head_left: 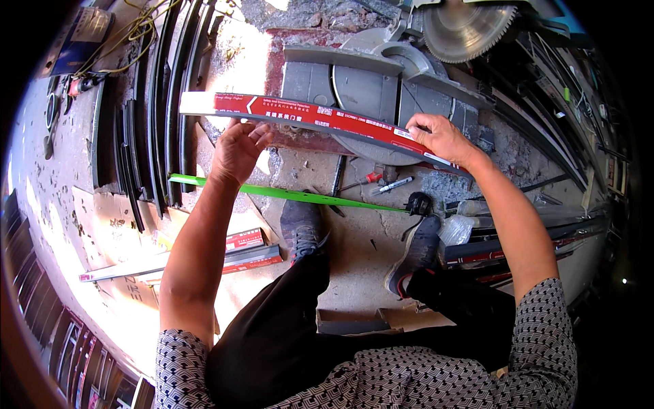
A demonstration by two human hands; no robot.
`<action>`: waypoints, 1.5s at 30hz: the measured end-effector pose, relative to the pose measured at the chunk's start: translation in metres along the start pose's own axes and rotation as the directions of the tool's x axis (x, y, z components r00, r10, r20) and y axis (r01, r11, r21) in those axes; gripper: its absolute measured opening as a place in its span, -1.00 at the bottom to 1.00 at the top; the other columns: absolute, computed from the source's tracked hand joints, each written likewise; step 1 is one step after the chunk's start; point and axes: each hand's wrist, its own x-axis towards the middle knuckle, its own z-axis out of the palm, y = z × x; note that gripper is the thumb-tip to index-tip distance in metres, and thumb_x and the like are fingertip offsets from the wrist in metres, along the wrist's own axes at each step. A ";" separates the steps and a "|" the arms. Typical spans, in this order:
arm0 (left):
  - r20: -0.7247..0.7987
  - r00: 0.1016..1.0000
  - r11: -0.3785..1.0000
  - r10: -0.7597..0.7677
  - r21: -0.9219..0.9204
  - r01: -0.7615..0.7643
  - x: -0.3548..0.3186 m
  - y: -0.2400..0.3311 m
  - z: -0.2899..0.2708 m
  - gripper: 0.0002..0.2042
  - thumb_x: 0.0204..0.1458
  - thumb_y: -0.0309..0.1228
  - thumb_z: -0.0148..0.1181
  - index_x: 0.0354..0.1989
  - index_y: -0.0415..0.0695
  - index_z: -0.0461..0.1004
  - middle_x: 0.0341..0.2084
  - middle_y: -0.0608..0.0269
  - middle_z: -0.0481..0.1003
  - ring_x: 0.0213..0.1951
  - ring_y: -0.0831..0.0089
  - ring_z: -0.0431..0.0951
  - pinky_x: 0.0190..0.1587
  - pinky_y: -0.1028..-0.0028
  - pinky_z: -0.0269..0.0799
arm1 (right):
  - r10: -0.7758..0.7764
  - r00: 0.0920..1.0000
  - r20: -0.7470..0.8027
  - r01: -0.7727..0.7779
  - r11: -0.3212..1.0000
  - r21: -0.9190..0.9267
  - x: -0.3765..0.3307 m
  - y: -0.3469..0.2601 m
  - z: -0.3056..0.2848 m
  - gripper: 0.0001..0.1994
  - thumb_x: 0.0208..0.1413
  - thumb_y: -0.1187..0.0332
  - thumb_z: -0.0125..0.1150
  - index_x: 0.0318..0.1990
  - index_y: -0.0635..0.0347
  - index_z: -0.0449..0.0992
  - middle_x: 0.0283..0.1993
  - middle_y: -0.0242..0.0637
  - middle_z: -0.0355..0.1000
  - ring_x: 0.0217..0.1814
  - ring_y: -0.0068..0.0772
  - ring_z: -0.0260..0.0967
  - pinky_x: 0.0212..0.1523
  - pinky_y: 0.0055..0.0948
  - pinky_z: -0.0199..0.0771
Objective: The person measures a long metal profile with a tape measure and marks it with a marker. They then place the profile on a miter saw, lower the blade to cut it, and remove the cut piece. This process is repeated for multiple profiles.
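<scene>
A long aluminium profile (327,121) with red printed film stretches across in front of me, over the saw base. My right hand (439,140) grips it close to its right end, thumb on top. Below its left part is my left hand (240,151), palm up with loosely curled, separated fingers; the fingertips come up to the profile's lower edge, and whether they bear its weight is unclear. Nearer to me a green tape measure blade (289,195) runs out from its black case (418,203), which lies by my right shoe (414,255).
A mitre saw base (306,85) with a toothed blade (469,31) stands ahead. A marker (392,185) and a red-handled screwdriver (371,178) lie on the floor. Cut profiles (252,255) rest at left on cardboard; dark long profiles (163,102) lie beyond. Wrapped profiles (490,249) are at right.
</scene>
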 end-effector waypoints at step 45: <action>-0.610 0.750 0.827 0.254 -0.265 -0.496 -0.057 0.083 -0.116 -0.32 0.34 0.38 -0.57 -0.51 0.00 0.02 -0.64 0.35 0.05 -0.59 0.41 0.18 -0.39 0.35 0.28 | 0.097 0.985 -0.145 -0.149 0.902 -0.405 -0.152 0.093 0.129 -0.29 0.06 0.25 0.47 0.37 0.20 0.33 0.28 -0.02 0.31 0.35 0.10 0.28 0.34 -0.03 0.36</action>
